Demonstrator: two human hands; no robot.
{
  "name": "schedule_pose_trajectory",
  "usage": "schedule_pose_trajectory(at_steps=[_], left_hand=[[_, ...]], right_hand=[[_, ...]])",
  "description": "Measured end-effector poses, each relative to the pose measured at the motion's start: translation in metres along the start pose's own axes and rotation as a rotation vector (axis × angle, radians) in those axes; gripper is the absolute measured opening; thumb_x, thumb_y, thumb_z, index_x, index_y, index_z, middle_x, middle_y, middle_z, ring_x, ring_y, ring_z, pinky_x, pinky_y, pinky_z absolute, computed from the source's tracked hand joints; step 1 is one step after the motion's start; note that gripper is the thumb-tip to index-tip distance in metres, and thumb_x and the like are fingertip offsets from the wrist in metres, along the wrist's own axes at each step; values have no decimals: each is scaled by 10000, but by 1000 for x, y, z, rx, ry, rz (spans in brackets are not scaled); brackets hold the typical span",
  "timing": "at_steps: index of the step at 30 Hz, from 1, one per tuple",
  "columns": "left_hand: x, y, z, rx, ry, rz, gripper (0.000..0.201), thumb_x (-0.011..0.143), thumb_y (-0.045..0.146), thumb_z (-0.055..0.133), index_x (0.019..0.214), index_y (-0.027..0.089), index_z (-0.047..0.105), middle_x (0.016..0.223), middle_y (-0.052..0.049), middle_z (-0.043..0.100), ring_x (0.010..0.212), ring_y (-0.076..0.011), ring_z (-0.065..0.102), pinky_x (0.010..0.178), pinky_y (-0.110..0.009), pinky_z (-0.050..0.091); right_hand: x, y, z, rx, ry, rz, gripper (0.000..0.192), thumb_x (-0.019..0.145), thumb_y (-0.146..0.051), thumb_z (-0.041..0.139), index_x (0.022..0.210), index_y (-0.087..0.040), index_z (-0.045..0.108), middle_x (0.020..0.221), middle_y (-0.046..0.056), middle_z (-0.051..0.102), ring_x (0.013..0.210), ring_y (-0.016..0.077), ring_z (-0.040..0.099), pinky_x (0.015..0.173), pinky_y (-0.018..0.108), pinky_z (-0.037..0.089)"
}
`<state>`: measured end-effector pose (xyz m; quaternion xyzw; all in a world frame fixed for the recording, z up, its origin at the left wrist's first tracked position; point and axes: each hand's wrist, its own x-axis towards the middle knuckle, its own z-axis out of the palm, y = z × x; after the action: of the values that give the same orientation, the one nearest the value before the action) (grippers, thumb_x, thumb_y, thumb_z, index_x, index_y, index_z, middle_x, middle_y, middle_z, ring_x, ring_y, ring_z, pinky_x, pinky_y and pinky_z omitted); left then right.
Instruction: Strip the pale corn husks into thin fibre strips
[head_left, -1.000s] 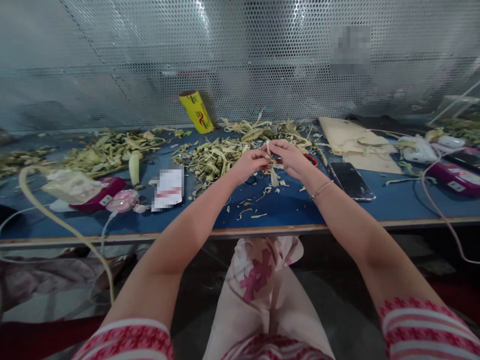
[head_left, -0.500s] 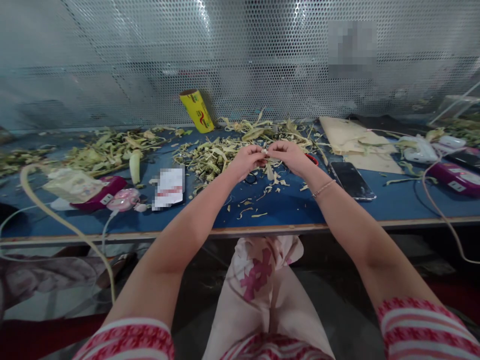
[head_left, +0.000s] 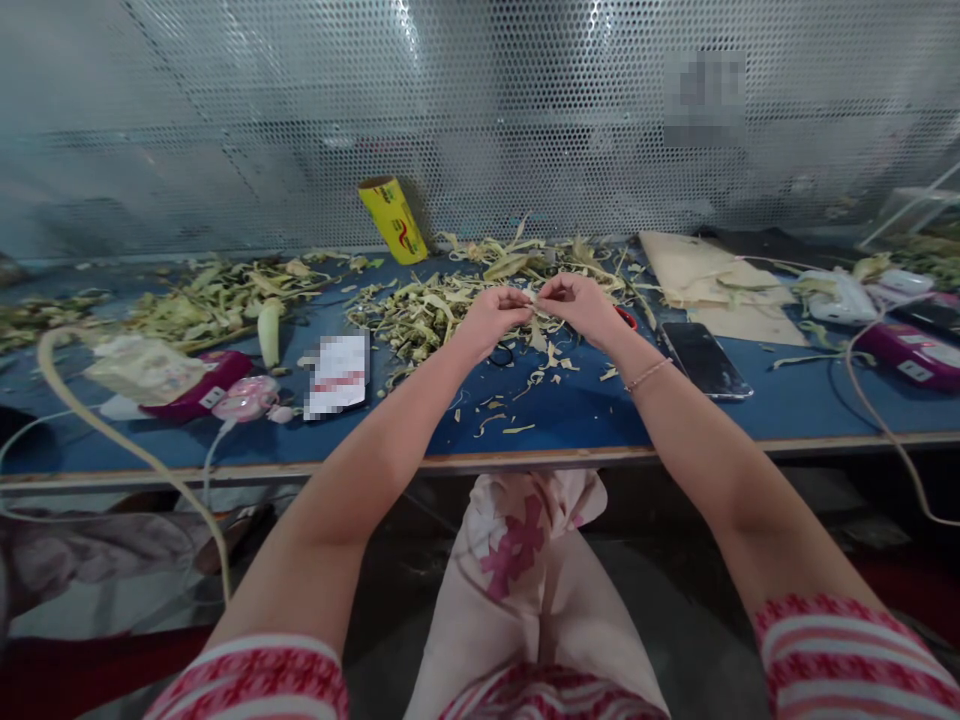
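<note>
My left hand (head_left: 495, 315) and my right hand (head_left: 576, 300) meet fingertip to fingertip above a heap of dried greenish-yellow plant pieces (head_left: 429, 318). Both are closed in a pinch. Between the fingertips is a small pale plant piece (head_left: 534, 298), too small to make out exactly; the fingers partly cover it. Pale shreds (head_left: 540, 380) lie on the blue tabletop (head_left: 577, 420) just below my hands. By my right wrist, part of a red-rimmed object (head_left: 625, 318) shows. A thin black loop (head_left: 501, 356) lies under my left hand.
A yellow tube (head_left: 393, 220) leans near the perforated metal panel (head_left: 480, 120). A phone (head_left: 705, 360) and brown cardboard (head_left: 720, 290) lie right. Left are a white card (head_left: 339, 375), a pink case (head_left: 246, 398), a purple device (head_left: 214, 385) and another plant heap (head_left: 195, 305). Cables hang over the edge.
My fingertips have drawn slightly apart, with my right hand a little higher and farther right. The heap and the things on the table look the same.
</note>
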<state>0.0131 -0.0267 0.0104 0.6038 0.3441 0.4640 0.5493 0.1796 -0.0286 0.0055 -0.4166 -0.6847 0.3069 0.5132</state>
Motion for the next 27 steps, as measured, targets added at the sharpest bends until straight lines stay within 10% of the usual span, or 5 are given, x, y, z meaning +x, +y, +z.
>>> schedule_pose_trajectory(at_steps=[27], left_hand=[[7, -14, -5, 158, 90, 211, 128, 680, 110, 681, 783, 155, 621, 796, -44, 656, 786, -138, 612, 819, -323, 487]], right_hand=[[0, -3, -1, -219, 8, -110, 89, 737, -257, 650, 769, -177, 673, 813, 47, 667, 769, 173, 599, 761, 345, 476]])
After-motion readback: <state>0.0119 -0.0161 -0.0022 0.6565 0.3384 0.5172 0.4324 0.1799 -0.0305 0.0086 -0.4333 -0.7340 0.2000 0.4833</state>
